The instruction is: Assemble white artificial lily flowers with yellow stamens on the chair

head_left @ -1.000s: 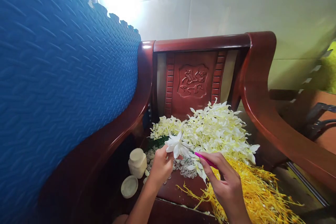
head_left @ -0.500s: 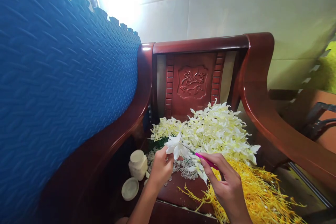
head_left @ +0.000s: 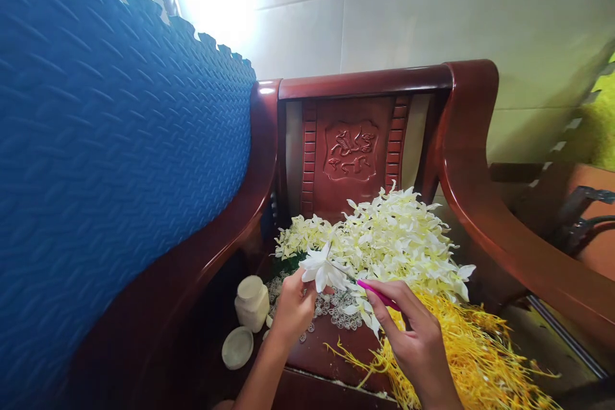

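The flower [head_left: 319, 271] edged left above the red-brown seat [head_left: 321, 355].

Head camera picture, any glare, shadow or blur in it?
Head view: white glare burns out the top, left of centre; head view: the armrest beside the blue mat darkens toward the bottom; head view: the held white flower looks fairly sharp.

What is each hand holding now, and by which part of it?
The left hand holds a white, many-petalled flower at its near-left side; the exact grip underneath is hidden. The right hand holds a thin tool by its pink handle.
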Demonstrator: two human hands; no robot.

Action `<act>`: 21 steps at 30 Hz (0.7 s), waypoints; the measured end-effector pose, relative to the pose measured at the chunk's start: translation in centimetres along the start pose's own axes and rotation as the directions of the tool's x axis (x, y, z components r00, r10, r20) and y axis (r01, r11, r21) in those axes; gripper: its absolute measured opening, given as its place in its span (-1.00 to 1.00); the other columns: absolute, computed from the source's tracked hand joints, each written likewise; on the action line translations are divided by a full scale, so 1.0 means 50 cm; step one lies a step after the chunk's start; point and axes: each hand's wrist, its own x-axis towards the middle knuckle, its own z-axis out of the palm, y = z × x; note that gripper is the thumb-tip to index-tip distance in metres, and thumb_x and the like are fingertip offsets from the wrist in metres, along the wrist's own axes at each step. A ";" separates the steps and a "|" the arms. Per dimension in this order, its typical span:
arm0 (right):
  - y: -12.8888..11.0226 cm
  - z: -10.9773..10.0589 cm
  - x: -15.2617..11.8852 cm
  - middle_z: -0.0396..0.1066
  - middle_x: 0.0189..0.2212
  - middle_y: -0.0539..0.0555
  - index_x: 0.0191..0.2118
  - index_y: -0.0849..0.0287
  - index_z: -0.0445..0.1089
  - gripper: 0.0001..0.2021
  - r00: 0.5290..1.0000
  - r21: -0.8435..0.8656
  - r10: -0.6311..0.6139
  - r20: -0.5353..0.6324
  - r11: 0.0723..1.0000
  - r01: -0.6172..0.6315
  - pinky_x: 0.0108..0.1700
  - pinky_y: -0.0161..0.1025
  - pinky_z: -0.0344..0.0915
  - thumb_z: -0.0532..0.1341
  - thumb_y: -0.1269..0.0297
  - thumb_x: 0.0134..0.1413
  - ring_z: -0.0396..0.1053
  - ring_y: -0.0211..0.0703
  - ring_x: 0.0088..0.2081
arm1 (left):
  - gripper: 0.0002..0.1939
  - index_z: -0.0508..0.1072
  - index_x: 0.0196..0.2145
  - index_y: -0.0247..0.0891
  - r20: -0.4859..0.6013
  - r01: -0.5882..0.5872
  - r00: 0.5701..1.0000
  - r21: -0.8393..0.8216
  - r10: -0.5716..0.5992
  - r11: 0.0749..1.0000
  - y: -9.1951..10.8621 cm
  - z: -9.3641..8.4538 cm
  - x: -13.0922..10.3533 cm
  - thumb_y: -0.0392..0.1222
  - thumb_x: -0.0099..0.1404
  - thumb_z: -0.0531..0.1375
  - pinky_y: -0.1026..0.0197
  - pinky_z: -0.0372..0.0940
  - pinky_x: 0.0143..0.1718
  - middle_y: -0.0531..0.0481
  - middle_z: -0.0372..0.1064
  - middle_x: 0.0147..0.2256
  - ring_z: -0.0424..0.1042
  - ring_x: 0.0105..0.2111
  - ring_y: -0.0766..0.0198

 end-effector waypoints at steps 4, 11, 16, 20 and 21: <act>-0.001 -0.003 0.002 0.48 -0.30 0.08 -0.13 0.05 0.50 -0.81 1.000 -0.004 -0.007 0.004 1.000 0.007 -0.23 -0.25 0.41 0.18 0.24 0.19 0.44 -0.12 -0.27 | -0.77 0.52 -0.22 -0.31 -0.016 0.010 1.000 -0.005 -0.010 1.000 -0.003 -0.001 0.000 -0.25 0.33 0.06 0.23 0.28 -0.18 -0.09 0.53 -0.32 0.46 -0.28 0.17; 0.004 -0.008 -0.001 0.47 -0.26 0.07 -0.15 0.04 0.48 -0.85 0.999 -0.008 -0.004 -0.035 1.000 0.004 -0.20 -0.26 0.38 0.18 0.30 0.19 0.43 -0.14 -0.24 | -0.74 0.48 -0.14 -0.30 0.004 0.031 1.000 -0.066 -0.031 0.997 -0.003 0.000 0.001 -0.16 0.38 0.04 0.22 0.30 -0.18 -0.08 0.53 -0.33 0.48 -0.29 0.17; 0.011 -0.008 -0.002 0.46 -0.25 0.06 -0.12 0.03 0.45 -0.83 0.999 -0.053 -0.042 0.004 0.998 0.042 -0.18 -0.25 0.37 0.18 0.34 0.20 0.41 -0.14 -0.21 | -0.76 0.50 -0.19 -0.29 0.036 0.000 0.999 -0.071 0.002 0.997 -0.006 0.003 0.000 -0.23 0.37 0.04 0.23 0.29 -0.18 -0.10 0.52 -0.26 0.47 -0.25 0.17; 0.014 -0.004 -0.002 0.45 -0.24 0.07 -0.10 0.04 0.44 -0.82 0.998 -0.060 -0.061 0.015 0.996 0.061 -0.17 -0.24 0.36 0.17 0.36 0.20 0.40 -0.14 -0.20 | -0.77 0.51 -0.22 -0.30 0.057 -0.015 0.998 -0.077 0.019 0.997 -0.002 0.005 0.000 -0.32 0.32 0.05 0.24 0.29 -0.19 -0.10 0.51 -0.26 0.46 -0.25 0.18; 0.015 -0.004 -0.002 0.45 -0.24 0.07 -0.10 0.04 0.44 -0.82 0.998 -0.062 -0.062 0.014 0.996 0.063 -0.16 -0.24 0.36 0.17 0.36 0.20 0.40 -0.14 -0.20 | -0.77 0.51 -0.21 -0.30 0.059 -0.014 0.998 -0.083 0.018 0.996 -0.001 0.005 -0.001 -0.34 0.31 0.06 0.24 0.29 -0.20 -0.10 0.52 -0.26 0.46 -0.25 0.18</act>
